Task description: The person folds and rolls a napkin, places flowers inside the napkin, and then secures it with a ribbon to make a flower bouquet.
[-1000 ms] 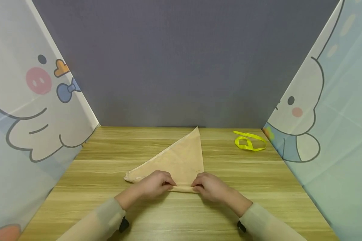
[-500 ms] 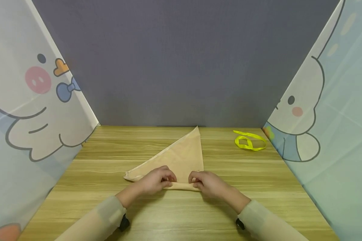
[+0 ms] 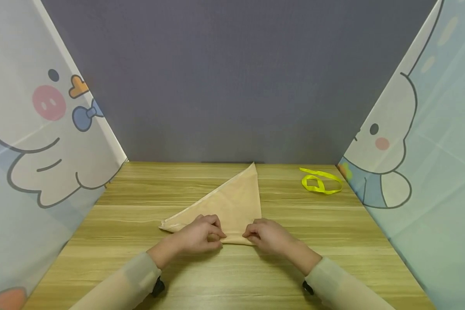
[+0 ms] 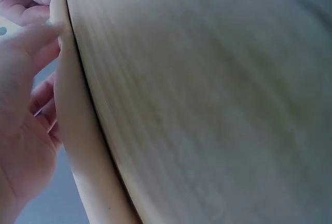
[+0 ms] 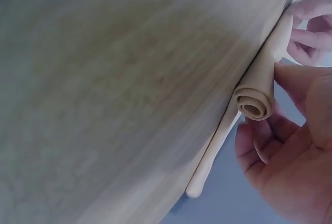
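Note:
A beige cloth (image 3: 232, 200) lies in a triangular shape on the table, one corner pointing to the back wall. Its near edge is wound into a roll (image 3: 236, 239). My left hand (image 3: 197, 234) holds this roll toward its left, thumb in front and fingers over the top. Farther right, my right hand (image 3: 271, 237) pinches the same roll near its right end. A spiral of several layers shows at the rolled end (image 5: 254, 105) in the right wrist view. In the left wrist view, the left thumb (image 4: 39, 37) presses along the roll; some fingertips are hidden behind it.
A yellow ribbon (image 3: 321, 183) lies loosely looped at the back right of the wood-grain table (image 3: 232, 280). A grey wall (image 3: 232, 86) stands behind, and cartoon-printed panels (image 3: 42, 107) close in both sides.
Half a second ago the fingers of both hands arched higher over the roll; now they have come down onto it. The cloth's far corner and the ribbon have stayed put.

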### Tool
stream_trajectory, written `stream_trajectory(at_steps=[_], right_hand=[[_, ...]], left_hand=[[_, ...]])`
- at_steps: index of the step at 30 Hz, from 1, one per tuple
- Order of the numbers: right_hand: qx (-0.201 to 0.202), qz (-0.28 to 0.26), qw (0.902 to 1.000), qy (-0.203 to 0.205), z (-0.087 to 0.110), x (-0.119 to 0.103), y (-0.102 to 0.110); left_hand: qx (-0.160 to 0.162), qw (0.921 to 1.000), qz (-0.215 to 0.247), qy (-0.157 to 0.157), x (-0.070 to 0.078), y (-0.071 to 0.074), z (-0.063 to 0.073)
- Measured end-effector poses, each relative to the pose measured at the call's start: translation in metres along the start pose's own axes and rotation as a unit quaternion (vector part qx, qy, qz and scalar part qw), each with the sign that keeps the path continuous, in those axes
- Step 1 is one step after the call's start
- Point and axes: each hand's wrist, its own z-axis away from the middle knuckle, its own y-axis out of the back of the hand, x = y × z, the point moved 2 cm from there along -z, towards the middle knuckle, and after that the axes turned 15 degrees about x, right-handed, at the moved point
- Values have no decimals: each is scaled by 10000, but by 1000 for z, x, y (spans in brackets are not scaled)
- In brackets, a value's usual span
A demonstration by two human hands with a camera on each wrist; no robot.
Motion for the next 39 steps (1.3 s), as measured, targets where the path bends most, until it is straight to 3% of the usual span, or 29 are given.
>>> stream_trajectory(at_steps=[4, 8, 12, 18, 27, 34, 39], right_hand=[[225, 153, 9992, 304, -2, -6, 0], [173, -126, 9990, 403, -6, -11, -3], [-25, -474, 9988, 91, -9, -13, -4], [-471, -847, 9941, -487, -10, -9, -5], [-595, -954, 9915, -650, -11, -3, -8], [-635, -646, 9940, -606, -15, -2, -6], [-606, -524, 9947, -639, -19, 1, -9]], left_hand=[[-25, 10000, -90, 20, 1, 0, -1], [-160, 9996, 231, 19, 1, -1, -2], [-278, 9976, 633, -6, 1, -1, -2], [-355, 9965, 744, 118, -2, -1, -1], [-334, 9962, 793, 159, -5, 0, -2], [-405, 9934, 912, 569, -10, 2, -4], [-421, 9860, 1293, 965, -14, 1, -6]])
